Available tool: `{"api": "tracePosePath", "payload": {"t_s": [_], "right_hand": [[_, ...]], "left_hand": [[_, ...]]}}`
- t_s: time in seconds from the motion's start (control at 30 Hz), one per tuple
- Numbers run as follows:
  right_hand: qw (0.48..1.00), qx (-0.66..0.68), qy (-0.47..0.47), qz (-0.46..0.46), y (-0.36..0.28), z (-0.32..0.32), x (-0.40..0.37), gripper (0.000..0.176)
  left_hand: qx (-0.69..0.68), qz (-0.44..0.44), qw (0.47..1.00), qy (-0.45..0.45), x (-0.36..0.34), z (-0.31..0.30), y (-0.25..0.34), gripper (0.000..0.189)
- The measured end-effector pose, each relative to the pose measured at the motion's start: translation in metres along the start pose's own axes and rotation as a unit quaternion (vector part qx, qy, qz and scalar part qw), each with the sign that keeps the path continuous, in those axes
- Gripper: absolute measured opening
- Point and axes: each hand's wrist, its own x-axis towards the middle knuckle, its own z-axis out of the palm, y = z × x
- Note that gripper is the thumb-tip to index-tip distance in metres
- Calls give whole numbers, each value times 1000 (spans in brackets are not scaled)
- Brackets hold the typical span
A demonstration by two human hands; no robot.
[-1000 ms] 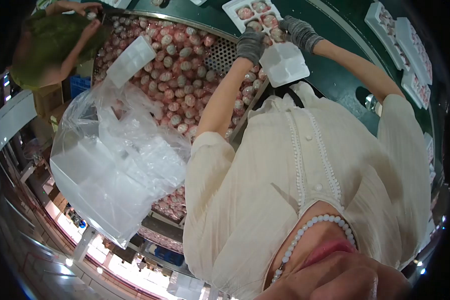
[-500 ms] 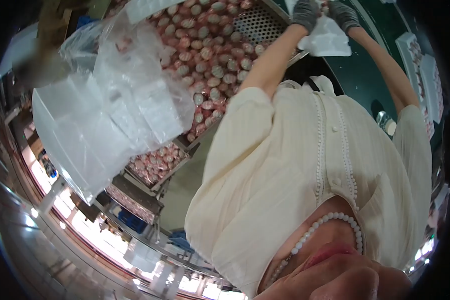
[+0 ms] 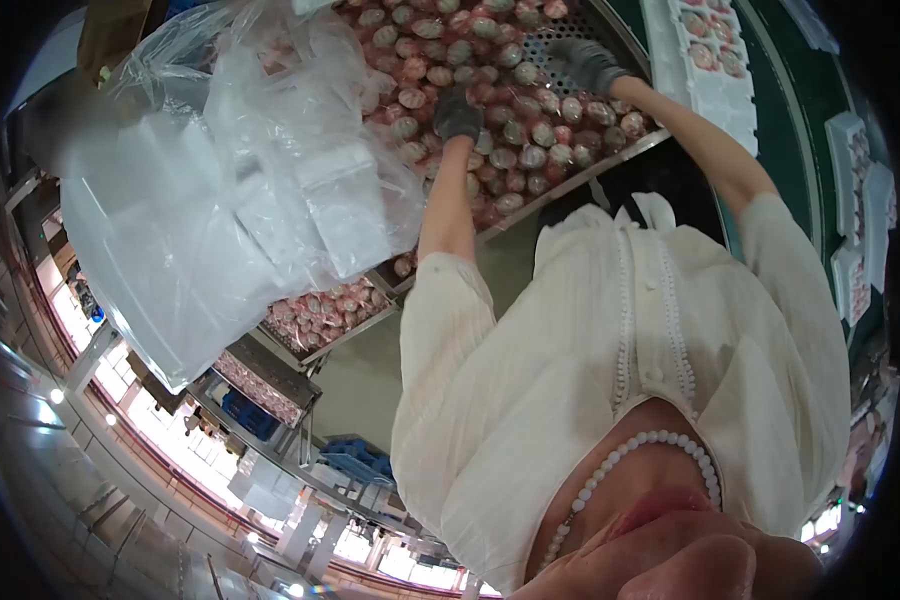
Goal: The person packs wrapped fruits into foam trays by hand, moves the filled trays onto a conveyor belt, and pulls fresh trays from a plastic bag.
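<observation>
My left hand (image 3: 458,113), in a dark grey glove, reaches into a pile of round, ribbed balls in clear and reddish wrap (image 3: 530,158). Its fingertips are hard to make out among the balls. My right hand (image 3: 588,66), gloved the same way, is over the bare perforated metal bottom (image 3: 545,48) of the bin. Its fingers stretch leftward, somewhat blurred, and I see nothing in them. Just right of the bin, a white moulded tray (image 3: 670,45) has wrapped balls in some of its pockets.
Clear plastic bags with white trays (image 3: 210,220) lie over the bin's left side. The bin's metal rim (image 3: 570,183) runs close in front of me. A green conveyor belt (image 3: 780,130) is on the right, with further filled trays (image 3: 850,160) beyond. A smaller bin of wrapped balls (image 3: 325,315) stands lower left.
Both hands have moved left from the white tray to the bin of wrapped balls. The left hand is now at the pile, the right over the perforated bottom. The view has shifted slightly.
</observation>
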Motion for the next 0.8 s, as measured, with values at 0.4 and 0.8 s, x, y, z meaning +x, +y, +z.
{"api": "tracePosePath", "payload": {"t_s": [0.4,0.8], "right_hand": [[974,0,-188,126,-57,134,130,45],[943,-38,-316,99,-87,153,116,44]], "left_hand": [[-777,-29,620,106,-50,4,-49,33],[-621,-30,771,137,-73,-2,-56,43]]}}
